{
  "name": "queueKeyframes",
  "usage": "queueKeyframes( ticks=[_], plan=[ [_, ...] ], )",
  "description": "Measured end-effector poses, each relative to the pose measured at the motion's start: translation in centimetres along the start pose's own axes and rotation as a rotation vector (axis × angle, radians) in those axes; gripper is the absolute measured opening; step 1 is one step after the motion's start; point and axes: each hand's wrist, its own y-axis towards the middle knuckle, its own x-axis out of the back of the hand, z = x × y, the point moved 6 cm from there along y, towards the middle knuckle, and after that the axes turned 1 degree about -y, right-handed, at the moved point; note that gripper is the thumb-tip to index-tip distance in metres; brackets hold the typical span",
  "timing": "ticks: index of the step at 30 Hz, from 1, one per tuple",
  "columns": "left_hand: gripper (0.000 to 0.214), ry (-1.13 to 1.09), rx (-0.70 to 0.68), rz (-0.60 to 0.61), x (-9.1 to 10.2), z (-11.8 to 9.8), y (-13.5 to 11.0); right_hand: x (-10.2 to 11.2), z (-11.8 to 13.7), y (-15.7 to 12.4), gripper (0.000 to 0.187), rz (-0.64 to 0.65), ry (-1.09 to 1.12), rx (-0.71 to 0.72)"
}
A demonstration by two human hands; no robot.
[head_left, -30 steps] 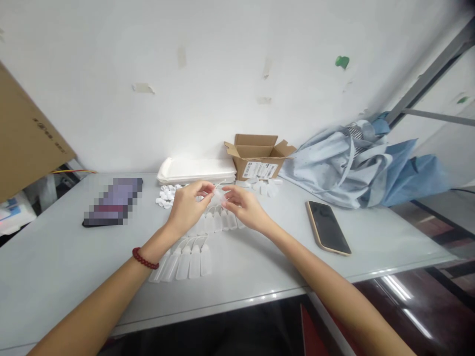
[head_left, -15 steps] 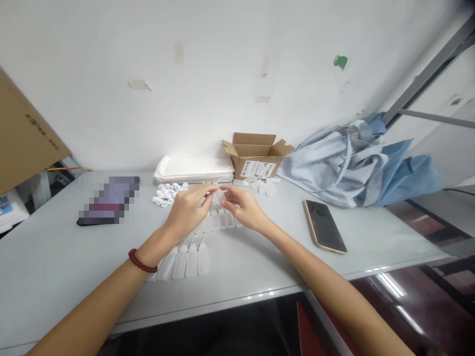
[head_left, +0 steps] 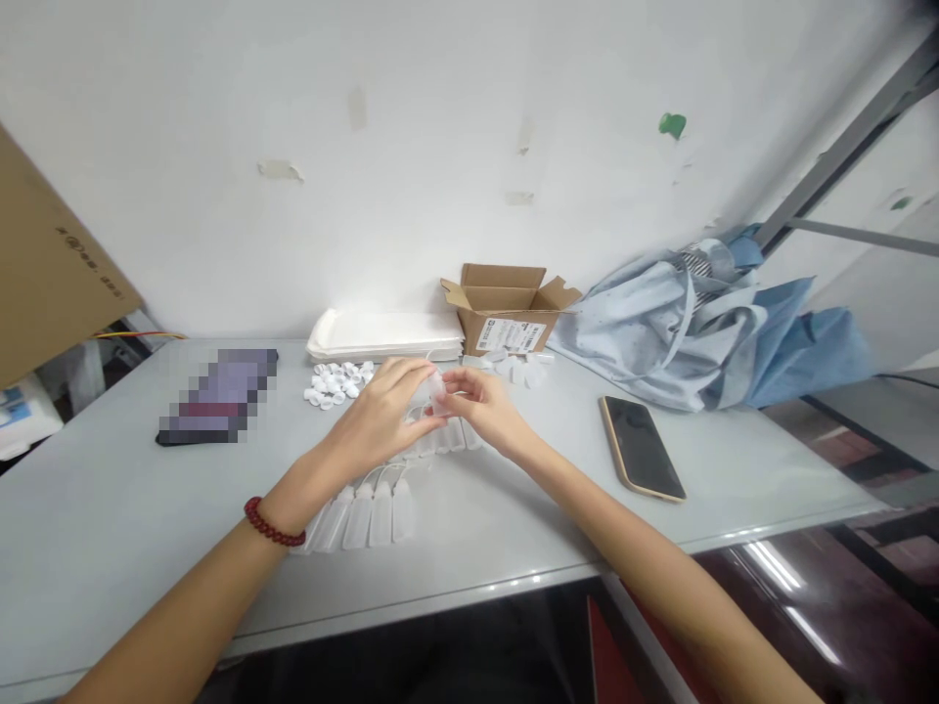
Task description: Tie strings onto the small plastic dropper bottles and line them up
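Note:
A small translucent squeeze bottle (head_left: 435,389) with a thin curved white tube at its top is held up over the table between both hands. My left hand (head_left: 378,420) spans it, fingers at the upper end and thumb near the bottom. From the other side, my right hand (head_left: 484,403) pinches the bottle's body. Below the hands lies a row of similar bottles (head_left: 451,436), partly covered by them. Nearer the front edge is another row of bottles (head_left: 380,516) with thin tubes. White caps (head_left: 337,379) are heaped left of my left hand.
Behind the hands are a white stack of flat packets (head_left: 381,332) and an open cardboard box (head_left: 510,318), with loose translucent pieces (head_left: 524,372) before it. A phone (head_left: 644,448) and blue cloth bags (head_left: 660,323) lie right; another phone (head_left: 220,396) lies left.
My left thumb has moved down to the bottle's lower end, and the hand has opened wider around it. The bottle now stands more upright, and my right hand still pinches it.

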Motion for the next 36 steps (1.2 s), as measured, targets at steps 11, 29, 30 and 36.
queueKeyframes(
  ticks=[11,29,30,36],
  plan=[
    [0.036,-0.098,0.081,0.267,0.4,-1.3,-3.3,-1.0,1.3,-2.3,0.008,0.509,-0.298,-0.141],
    [0.024,-0.054,0.073,0.479,-0.9,-3.8,-7.8,-3.6,-0.7,-5.2,0.022,1.1,-0.633,-0.206],
    [0.024,-0.048,0.071,0.479,-0.9,-3.7,-7.9,-3.6,-0.7,-5.2,0.022,1.096,-0.63,-0.207],
    [0.028,-0.016,0.05,0.457,-0.4,-3.7,-7.7,-3.5,-0.7,-5.0,0.02,1.078,-0.579,-0.223]
  ],
)
